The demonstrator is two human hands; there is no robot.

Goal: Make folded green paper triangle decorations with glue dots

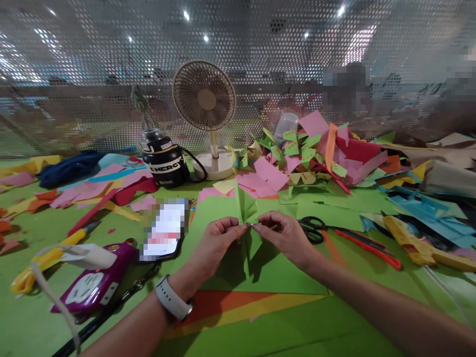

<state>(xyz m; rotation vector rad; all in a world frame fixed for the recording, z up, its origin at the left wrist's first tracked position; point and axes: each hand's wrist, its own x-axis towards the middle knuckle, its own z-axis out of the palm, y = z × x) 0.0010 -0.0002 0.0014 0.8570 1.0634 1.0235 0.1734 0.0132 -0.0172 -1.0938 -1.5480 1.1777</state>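
Note:
In the middle of the head view, my left hand and my right hand meet, fingertips almost touching. Each pinches the same folded green paper piece, whose creased flaps stand up above the fingers and hang below them. A tiny shiny spot shows between the fingertips; I cannot make out what it is. Under the hands lie large green paper sheets, with orange and yellow sheets peeking out at the front. Black-handled scissors lie just beyond my right wrist. A lit phone lies left of my left hand.
A red utility knife and a yellow glue gun lie at right. Left are a purple device and a yellow-handled tool. Behind stand a fan, a black bottle and heaped paper scraps, before a perforated screen.

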